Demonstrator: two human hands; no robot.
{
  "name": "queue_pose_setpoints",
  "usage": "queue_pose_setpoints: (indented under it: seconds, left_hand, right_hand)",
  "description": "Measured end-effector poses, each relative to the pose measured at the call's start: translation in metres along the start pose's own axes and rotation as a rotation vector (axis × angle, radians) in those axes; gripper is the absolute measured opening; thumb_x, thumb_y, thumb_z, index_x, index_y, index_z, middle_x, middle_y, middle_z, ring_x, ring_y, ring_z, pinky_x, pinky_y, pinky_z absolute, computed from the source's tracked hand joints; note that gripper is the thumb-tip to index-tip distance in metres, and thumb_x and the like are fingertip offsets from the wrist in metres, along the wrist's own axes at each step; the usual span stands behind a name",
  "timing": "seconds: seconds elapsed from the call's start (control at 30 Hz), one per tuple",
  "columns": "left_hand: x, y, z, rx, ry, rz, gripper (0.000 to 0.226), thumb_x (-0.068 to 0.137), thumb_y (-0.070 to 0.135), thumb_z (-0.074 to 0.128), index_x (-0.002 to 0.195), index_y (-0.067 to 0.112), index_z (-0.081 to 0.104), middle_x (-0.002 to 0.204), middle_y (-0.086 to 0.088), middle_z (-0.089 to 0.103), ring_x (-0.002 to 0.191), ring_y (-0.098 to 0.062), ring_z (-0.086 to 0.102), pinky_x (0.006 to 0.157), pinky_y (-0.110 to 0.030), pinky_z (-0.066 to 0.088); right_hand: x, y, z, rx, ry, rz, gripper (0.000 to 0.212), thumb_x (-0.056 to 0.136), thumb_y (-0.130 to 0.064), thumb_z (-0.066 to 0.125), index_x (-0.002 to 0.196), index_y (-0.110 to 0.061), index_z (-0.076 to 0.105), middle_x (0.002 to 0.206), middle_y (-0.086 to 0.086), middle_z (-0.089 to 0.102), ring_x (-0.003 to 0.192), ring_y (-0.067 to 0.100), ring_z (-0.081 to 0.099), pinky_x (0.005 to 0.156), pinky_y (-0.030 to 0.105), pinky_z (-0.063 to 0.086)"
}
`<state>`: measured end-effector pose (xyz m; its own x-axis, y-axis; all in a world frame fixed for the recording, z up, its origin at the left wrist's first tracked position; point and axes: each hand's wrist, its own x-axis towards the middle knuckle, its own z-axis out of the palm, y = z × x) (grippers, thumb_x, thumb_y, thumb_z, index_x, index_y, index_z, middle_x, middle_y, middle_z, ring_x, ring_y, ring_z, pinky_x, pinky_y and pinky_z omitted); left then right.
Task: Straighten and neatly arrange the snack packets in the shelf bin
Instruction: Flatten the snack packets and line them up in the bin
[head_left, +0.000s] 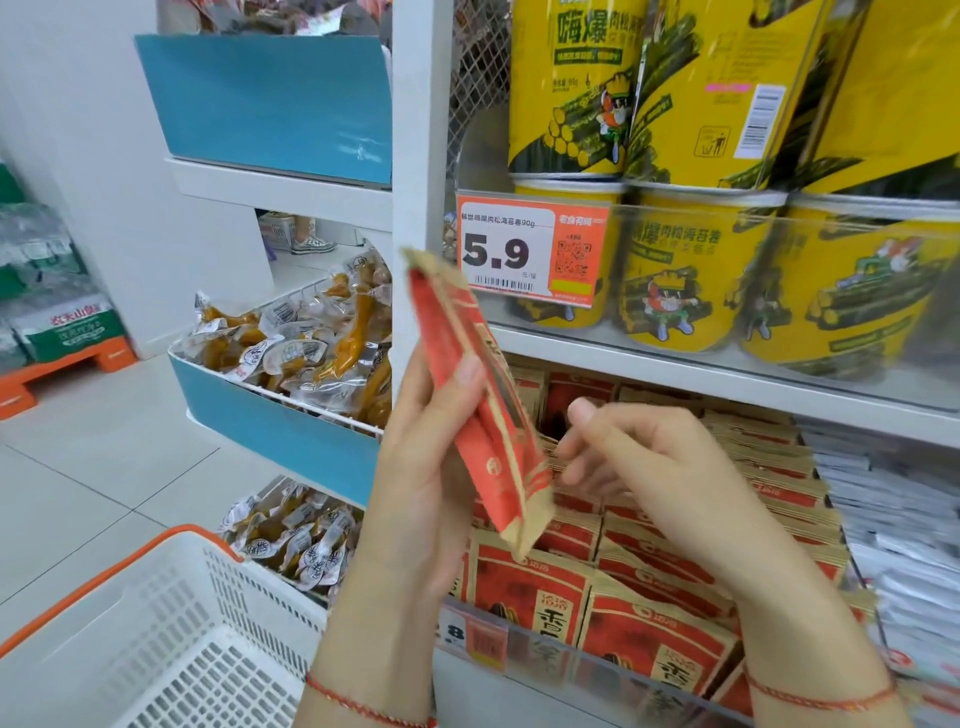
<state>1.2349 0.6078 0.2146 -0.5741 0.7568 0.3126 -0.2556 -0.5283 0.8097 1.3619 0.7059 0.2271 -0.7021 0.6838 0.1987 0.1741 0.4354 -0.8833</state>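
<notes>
My left hand (426, 467) grips a small stack of red and brown snack packets (480, 395), held edge-on and tilted, above the shelf bin. My right hand (639, 457) hovers just right of the stack with fingers loosely curled, holding nothing; its fingertips are close to the packets' lower edge. Below both hands, the shelf bin (571, 670) holds several rows of the same red and brown packets (660, 639) standing upright behind a clear front lip.
Yellow snack tubs (675, 270) fill the shelf above, with an orange price tag (530, 254). White packets (904, 530) sit right of the bin. Blue side bins with clear-wrapped snacks (311, 343) stand left. A white basket with orange handle (171, 639) is at lower left.
</notes>
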Motion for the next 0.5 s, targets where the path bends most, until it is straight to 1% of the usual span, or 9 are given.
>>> queue_pose_setpoints:
  seconds: [0.03, 0.07, 0.1, 0.13, 0.2, 0.23, 0.33, 0.43, 0.5]
  left_hand:
    - [0.0, 0.0, 0.0, 0.059, -0.037, -0.016, 0.065, 0.073, 0.04, 0.071, 0.134, 0.024, 0.056, 0.107, -0.01, 0.064, 0.095, -0.027, 0.062, 0.087, -0.045, 0.052]
    - [-0.001, -0.002, 0.0, 0.121, -0.081, -0.038, 0.064, 0.073, 0.041, 0.07, 0.134, 0.028, 0.056, 0.116, -0.012, 0.066, 0.103, -0.03, 0.062, 0.094, -0.051, 0.049]
    - [-0.002, -0.002, 0.001, 0.183, -0.126, -0.062, 0.062, 0.073, 0.042, 0.07, 0.133, 0.031, 0.058, 0.122, -0.01, 0.066, 0.112, -0.032, 0.062, 0.098, -0.054, 0.048]
    - [-0.003, -0.004, 0.001, 0.241, -0.167, -0.079, 0.059, 0.073, 0.043, 0.07, 0.131, 0.033, 0.06, 0.124, -0.008, 0.066, 0.115, -0.031, 0.062, 0.097, -0.05, 0.05]
    - [-0.005, -0.004, 0.002, 0.336, -0.236, -0.09, 0.055, 0.073, 0.041, 0.071, 0.128, 0.035, 0.062, 0.122, 0.0, 0.068, 0.113, -0.021, 0.065, 0.089, -0.034, 0.052]
    - [-0.006, -0.005, 0.003, 0.374, -0.266, -0.096, 0.055, 0.073, 0.042, 0.071, 0.127, 0.037, 0.063, 0.122, 0.003, 0.068, 0.112, -0.018, 0.065, 0.09, -0.034, 0.052]
    - [-0.007, -0.006, 0.003, 0.444, -0.299, -0.103, 0.056, 0.071, 0.05, 0.069, 0.126, 0.044, 0.062, 0.124, 0.002, 0.067, 0.113, -0.019, 0.064, 0.101, -0.047, 0.05]
    - [-0.006, -0.006, 0.003, 0.471, -0.306, -0.097, 0.055, 0.071, 0.055, 0.067, 0.125, 0.048, 0.062, 0.126, 0.004, 0.066, 0.118, -0.018, 0.061, 0.104, -0.049, 0.047]
    - [-0.007, -0.006, 0.004, 0.492, -0.316, -0.095, 0.052, 0.075, 0.055, 0.066, 0.126, 0.048, 0.06, 0.127, 0.006, 0.065, 0.121, -0.018, 0.059, 0.104, -0.048, 0.046]
  right_hand:
    - [-0.001, 0.0, -0.001, -0.021, 0.1, -0.047, 0.04, 0.091, -0.047, 0.048, 0.074, -0.021, 0.072, 0.07, -0.003, 0.072, 0.067, 0.007, 0.068, 0.073, 0.032, 0.054]
    - [-0.001, -0.002, -0.002, -0.008, 0.187, -0.089, 0.039, 0.092, -0.047, 0.048, 0.073, -0.022, 0.071, 0.069, -0.004, 0.072, 0.067, 0.006, 0.068, 0.072, 0.032, 0.053]
    - [-0.001, -0.004, -0.003, 0.04, 0.249, -0.122, 0.039, 0.09, -0.049, 0.049, 0.073, -0.022, 0.071, 0.069, -0.003, 0.071, 0.066, 0.006, 0.068, 0.071, 0.03, 0.053]
    - [-0.002, -0.006, -0.004, 0.104, 0.287, -0.146, 0.041, 0.088, -0.053, 0.049, 0.073, -0.021, 0.071, 0.068, -0.002, 0.071, 0.066, 0.008, 0.068, 0.069, 0.028, 0.053]
    - [-0.003, -0.012, -0.004, 0.206, 0.314, -0.187, 0.048, 0.085, -0.062, 0.054, 0.074, -0.018, 0.071, 0.067, 0.001, 0.07, 0.063, 0.011, 0.067, 0.064, 0.023, 0.053]
    - [-0.004, -0.013, -0.005, 0.232, 0.323, -0.2, 0.05, 0.083, -0.063, 0.055, 0.075, -0.016, 0.071, 0.067, 0.002, 0.07, 0.062, 0.012, 0.067, 0.061, 0.021, 0.052]
    - [-0.003, -0.014, -0.006, 0.269, 0.33, -0.197, 0.047, 0.085, -0.054, 0.055, 0.076, -0.01, 0.07, 0.066, 0.005, 0.068, 0.062, 0.016, 0.065, 0.06, 0.022, 0.052]
    - [-0.004, -0.015, -0.008, 0.31, 0.317, -0.199, 0.042, 0.09, -0.042, 0.057, 0.076, -0.003, 0.066, 0.065, 0.009, 0.066, 0.061, 0.019, 0.063, 0.061, 0.026, 0.052]
    - [-0.004, -0.016, -0.009, 0.35, 0.306, -0.209, 0.037, 0.093, -0.032, 0.053, 0.076, -0.001, 0.064, 0.063, 0.009, 0.066, 0.059, 0.017, 0.062, 0.059, 0.026, 0.052]
